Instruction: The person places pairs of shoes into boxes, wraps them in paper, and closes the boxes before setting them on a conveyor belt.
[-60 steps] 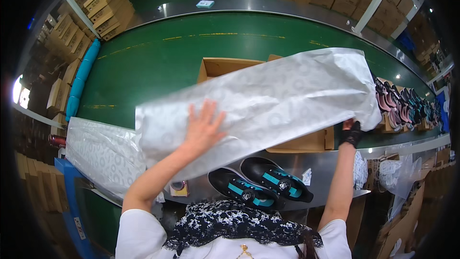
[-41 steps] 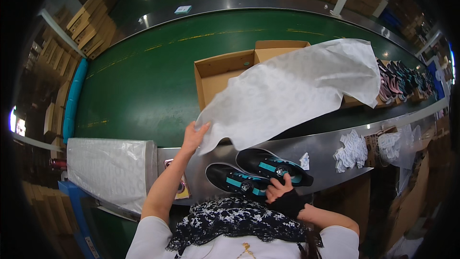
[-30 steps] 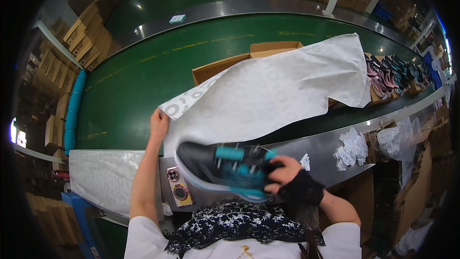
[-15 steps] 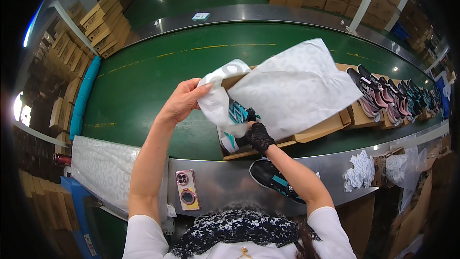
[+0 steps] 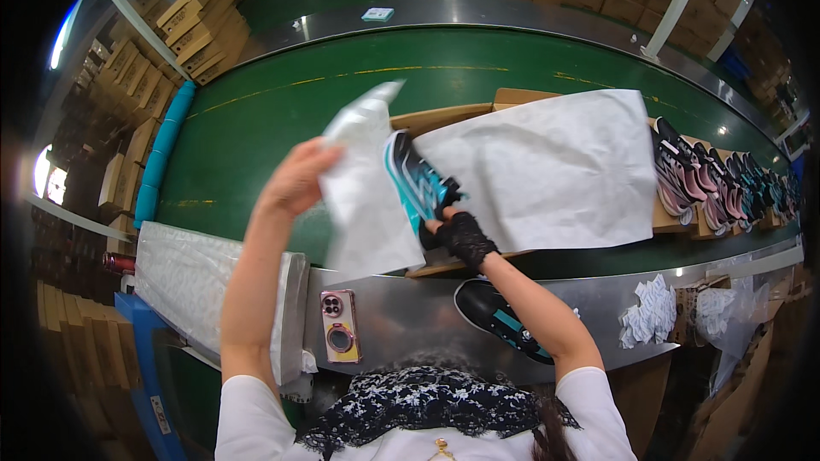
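Note:
My left hand (image 5: pixel 299 177), smeared a little by motion, pinches the edge of a white sheet of wrapping paper (image 5: pixel 366 218), held out to the left. My right hand (image 5: pixel 465 239), in a black lace fingerless glove, grips a black and turquoise sneaker (image 5: pixel 412 183) at its collar end. The sneaker lies tilted across the paper, toe pointing away from me. Beneath the paper is an open cardboard shoebox (image 5: pixel 453 117), mostly covered. Another part of the white paper (image 5: pixel 555 162) spreads over its right side. A matching sneaker (image 5: pixel 495 312) rests below my right forearm.
On the steel ledge (image 5: pixel 410 307) lies a phone (image 5: pixel 341 324). Stacked wrapping sheets (image 5: pixel 192 277) are at left, and crumpled white packets (image 5: pixel 647 312) at right. Boxes with several sneakers (image 5: pixel 683 175) line the green belt (image 5: pixel 282 132). Shoebox stacks (image 5: pixel 205 21) rise at far left.
My left hand has drawn the paper outward to the left, uncovering more of the sneaker. The paper on the right now lies flatter over the box. My right hand keeps its grip on the sneaker.

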{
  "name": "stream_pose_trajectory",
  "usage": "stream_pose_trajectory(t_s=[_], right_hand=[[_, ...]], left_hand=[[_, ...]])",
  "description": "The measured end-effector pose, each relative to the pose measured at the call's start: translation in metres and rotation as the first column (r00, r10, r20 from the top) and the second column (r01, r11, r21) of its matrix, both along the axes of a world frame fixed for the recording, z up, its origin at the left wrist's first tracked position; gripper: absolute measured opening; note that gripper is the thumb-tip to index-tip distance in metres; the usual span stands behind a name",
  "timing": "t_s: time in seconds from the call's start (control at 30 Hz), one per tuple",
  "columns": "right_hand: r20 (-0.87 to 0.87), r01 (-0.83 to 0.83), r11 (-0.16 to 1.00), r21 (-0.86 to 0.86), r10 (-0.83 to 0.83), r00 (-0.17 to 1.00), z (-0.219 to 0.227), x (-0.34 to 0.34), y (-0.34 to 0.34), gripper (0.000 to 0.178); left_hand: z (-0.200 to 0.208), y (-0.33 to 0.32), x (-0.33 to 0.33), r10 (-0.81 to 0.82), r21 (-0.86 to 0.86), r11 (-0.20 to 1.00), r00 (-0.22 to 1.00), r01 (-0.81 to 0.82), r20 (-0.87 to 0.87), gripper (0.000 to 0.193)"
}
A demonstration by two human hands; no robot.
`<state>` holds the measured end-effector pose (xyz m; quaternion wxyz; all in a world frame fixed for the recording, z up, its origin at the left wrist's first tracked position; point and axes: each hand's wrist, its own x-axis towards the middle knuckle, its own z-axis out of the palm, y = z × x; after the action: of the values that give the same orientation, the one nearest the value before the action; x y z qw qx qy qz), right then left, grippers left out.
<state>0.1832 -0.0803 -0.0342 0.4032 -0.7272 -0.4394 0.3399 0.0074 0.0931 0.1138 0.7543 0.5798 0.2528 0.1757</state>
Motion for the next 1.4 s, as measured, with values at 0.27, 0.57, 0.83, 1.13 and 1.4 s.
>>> stream_pose_trajectory(t_s=[0.27, 0.57, 0.83, 1.13, 1.4], right_hand=[[0.869, -0.08, 0.997, -0.008, 0.047, 0.493, 0.0, 0.036, -0.054, 0.039], [0.524, 0.413, 0.789, 0.455, -0.612, 0.592, 0.035, 0.061, -0.206, 0.015], [-0.178, 0.334, 0.865, -0.375, -0.421, 0.89, -0.04, 0.022, -0.297, 0.036], [-0.412, 0.133, 0.985, -0.114, -0.168, 0.896, 0.039, 0.033, -0.199, 0.04], [-0.906, 0.446, 0.892, -0.072, -0.246, 0.345, -0.019, 0.035, -0.111, 0.022]], left_hand=[[-0.128, -0.043, 0.062, 0.101, 0.885, 0.413, 0.956, 0.213, -0.277, 0.043], [-0.186, -0.072, 0.065, 0.403, 0.89, 0.111, 0.799, 0.443, -0.447, 0.056], [-0.125, -0.186, 0.036, -0.45, 0.914, 0.289, 0.884, 0.283, -0.132, 0.063], [-0.084, -0.176, 0.023, -0.169, 0.438, 0.873, 0.975, 0.217, -0.146, 0.075], [-0.068, -0.143, -0.012, 0.245, 0.352, 0.911, 0.969, -0.216, -0.037, 0.079]])
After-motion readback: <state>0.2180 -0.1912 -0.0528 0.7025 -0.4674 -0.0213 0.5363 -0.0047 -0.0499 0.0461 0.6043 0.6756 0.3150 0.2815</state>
